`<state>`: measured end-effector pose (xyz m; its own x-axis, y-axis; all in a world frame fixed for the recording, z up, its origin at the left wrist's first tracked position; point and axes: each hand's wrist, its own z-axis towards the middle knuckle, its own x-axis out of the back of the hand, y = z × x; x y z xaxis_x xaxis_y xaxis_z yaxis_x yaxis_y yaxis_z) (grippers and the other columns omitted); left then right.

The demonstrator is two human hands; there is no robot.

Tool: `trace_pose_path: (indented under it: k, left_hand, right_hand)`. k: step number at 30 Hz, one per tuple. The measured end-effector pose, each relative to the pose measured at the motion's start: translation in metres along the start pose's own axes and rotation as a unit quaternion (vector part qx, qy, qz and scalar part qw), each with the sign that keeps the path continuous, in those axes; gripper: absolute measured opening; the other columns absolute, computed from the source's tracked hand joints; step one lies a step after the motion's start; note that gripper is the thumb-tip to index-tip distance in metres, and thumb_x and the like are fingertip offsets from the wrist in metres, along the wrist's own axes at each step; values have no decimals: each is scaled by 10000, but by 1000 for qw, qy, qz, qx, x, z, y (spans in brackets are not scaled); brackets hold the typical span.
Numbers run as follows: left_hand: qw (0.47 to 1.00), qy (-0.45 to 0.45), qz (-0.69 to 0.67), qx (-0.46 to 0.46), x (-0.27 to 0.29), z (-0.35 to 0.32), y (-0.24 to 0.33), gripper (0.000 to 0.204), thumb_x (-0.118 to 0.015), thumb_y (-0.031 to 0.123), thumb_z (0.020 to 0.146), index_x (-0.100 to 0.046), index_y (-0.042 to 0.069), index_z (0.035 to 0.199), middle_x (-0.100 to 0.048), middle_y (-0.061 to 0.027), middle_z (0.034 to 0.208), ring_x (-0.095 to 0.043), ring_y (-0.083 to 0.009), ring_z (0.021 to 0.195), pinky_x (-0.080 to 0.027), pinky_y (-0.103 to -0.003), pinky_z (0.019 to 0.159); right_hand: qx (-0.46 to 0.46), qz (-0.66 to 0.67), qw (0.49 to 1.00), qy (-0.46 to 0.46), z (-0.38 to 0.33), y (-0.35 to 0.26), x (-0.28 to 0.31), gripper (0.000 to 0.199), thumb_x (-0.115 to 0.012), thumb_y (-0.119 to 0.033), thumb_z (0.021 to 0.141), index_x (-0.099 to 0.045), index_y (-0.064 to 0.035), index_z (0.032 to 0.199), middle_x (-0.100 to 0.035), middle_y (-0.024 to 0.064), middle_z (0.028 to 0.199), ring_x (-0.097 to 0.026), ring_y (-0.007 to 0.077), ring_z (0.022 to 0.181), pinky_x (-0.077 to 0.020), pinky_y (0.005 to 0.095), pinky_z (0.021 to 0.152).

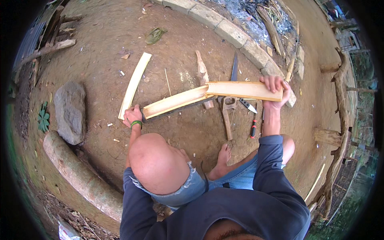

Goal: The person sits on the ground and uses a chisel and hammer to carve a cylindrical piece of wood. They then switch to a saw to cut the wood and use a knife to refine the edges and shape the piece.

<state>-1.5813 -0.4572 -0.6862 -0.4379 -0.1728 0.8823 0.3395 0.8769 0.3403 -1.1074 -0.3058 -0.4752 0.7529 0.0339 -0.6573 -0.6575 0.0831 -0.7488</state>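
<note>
My right hand [275, 90] grips the right end of a split bamboo half [244, 89], fingers over its far edge. Its other end meets a second split bamboo half [176, 102], which slants down to the left with its hollow side up. At that piece's left end, my left hand [133, 115] is closed, with a green band at the wrist. It overlaps the lower end of a pale flat bamboo strip [136, 86]; what its fingers hold is hidden. A saw's dark blade [234, 66] and wooden handle [229, 103] show beyond and below the right bamboo half.
A knife [249, 105], a red-and-black handled tool [253, 129], a wooden stick [227, 124] and a rough wood piece [203, 74] lie around the bamboo. A boulder [70, 112] and log [80, 174] sit left. Stone blocks [232, 34] edge an ash bed [256, 20].
</note>
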Motion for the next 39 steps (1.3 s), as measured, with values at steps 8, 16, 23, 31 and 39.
trace_pose_path:
  k: [8, 16, 23, 31, 39]
  left_hand:
    - [1000, 14, 2, 7, -2, -3, 2, 528, -491, 534, 842, -769, 145, 1067, -718, -155, 1083, -643, -340, 1079, -394, -478, 982]
    - [996, 32, 80, -17, -2, 5, -6, 621, -339, 529, 913, -760, 97, 1058, -717, -179, 1053, -643, -348, 1016, -384, -481, 933]
    - [995, 31, 89, -14, -5, 8, -7, 630, -338, 514, 920, -744, 59, 1080, -714, -175, 1069, -637, -359, 1020, -389, -498, 947]
    - [991, 89, 35, -92, 3, -16, -1, 603, -417, 544, 957, -663, 53, 1205, -641, -217, 1182, -565, -377, 1132, -379, -531, 992]
    - [949, -3, 122, -292, 47, -177, -38, 546, -621, 393, 938, -527, 27, 1332, -558, -177, 1271, -535, -340, 1166, -417, -450, 1002]
  right_hand:
    - [36, 76, 994, 69, -34, -6, -14, 326, -408, -323, 867, -397, -178, 576, -360, -25, 501, -331, 154, 487, -341, 336, 619]
    - [33, -30, 977, -207, -38, -32, -177, 353, -381, -342, 931, -422, -188, 615, -387, -57, 533, -352, 121, 521, -329, 313, 625]
    - [186, 86, 953, -222, -21, -175, -191, 190, -528, -253, 705, -419, -206, 557, -392, -29, 514, -340, 140, 511, -320, 324, 731]
    - [293, -250, 911, -146, 30, -207, -110, 290, -441, -322, 868, -384, -174, 625, -350, -18, 547, -342, 152, 575, -339, 366, 693]
    - [144, -146, 958, 198, 66, -130, 43, 310, -491, -278, 930, -402, -140, 667, -385, -1, 596, -378, 152, 534, -309, 317, 533]
